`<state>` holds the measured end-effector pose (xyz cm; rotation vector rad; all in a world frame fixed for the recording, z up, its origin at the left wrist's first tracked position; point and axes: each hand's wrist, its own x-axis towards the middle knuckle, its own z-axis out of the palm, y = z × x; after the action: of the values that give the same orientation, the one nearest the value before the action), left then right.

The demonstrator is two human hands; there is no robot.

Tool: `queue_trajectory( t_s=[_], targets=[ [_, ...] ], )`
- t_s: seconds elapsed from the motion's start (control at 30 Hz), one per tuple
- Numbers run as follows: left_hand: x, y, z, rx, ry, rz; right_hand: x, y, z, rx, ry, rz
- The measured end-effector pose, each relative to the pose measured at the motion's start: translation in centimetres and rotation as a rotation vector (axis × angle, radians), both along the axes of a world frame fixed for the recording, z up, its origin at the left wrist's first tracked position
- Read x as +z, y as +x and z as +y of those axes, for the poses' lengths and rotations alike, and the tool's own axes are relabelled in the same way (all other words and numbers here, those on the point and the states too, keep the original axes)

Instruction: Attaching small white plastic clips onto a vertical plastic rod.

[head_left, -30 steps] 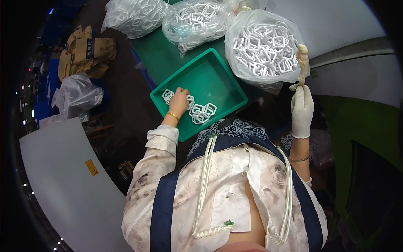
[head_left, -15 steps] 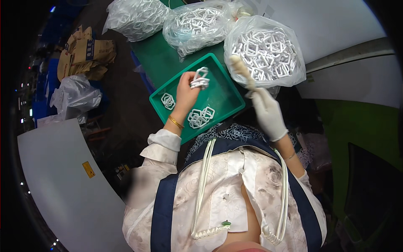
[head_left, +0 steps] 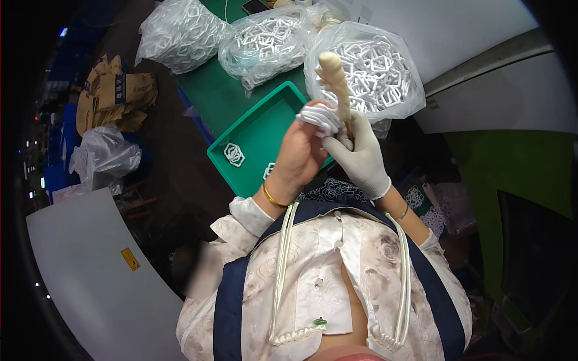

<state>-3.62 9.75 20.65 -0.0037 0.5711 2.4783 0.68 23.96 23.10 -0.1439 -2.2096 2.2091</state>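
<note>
My bare left hand [head_left: 299, 155] is closed around a stack of white angular rings [head_left: 319, 118]. My right hand [head_left: 363, 161], in a whitish knit glove, grips a cream-coloured stick [head_left: 337, 84] with a thick, ridged, wrapped-looking end that points up and away from me. The ring stack is right beside the stick's lower part, and the fingers of both hands meet there; whether the rings touch the stick I cannot tell. Below and left of the hands is a green tray [head_left: 256, 129]. A few loose rings [head_left: 233, 154] lie in it, others partly hidden behind my left wrist.
An open plastic bag [head_left: 385, 72] full of white rings stands behind my right hand. Two more filled bags, a middle one [head_left: 271, 39] and a left one [head_left: 180, 36], sit on the green table [head_left: 208, 90]. Brown paper sacks [head_left: 123, 90] are at far left.
My left hand has moved right and up from over the tray, bringing the rings to the stick. My right hand has shifted slightly left, and the stick now stands straighter.
</note>
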Motion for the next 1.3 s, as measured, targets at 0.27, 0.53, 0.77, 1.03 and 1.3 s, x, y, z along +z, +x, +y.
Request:
queue_trajectory(
  t_s=[0.27,0.53,0.77,1.03,1.3],
  targets=[
    [0.0,-0.4,0.7,0.397,-0.861,0.496,0.2,-1.0,0.7,0.058,0.217,-0.019],
    [-1.0,-2.9,-1.5,0.192,-0.922,0.538,-0.8,0.9,1.8,0.2,0.508,0.044],
    [-2.5,-2.8,-1.6,-0.129,0.183,-0.259,-1.6,1.9,3.4,-0.01,0.324,-0.008],
    [0.3,-1.1,1.6,-0.173,0.172,-0.235,1.2,-0.3,1.0,0.056,0.103,-0.036],
    [-0.7,-1.1,1.0,-0.102,0.082,-0.272,0.6,0.3,0.7,-0.045,0.119,-0.018]
  ],
)
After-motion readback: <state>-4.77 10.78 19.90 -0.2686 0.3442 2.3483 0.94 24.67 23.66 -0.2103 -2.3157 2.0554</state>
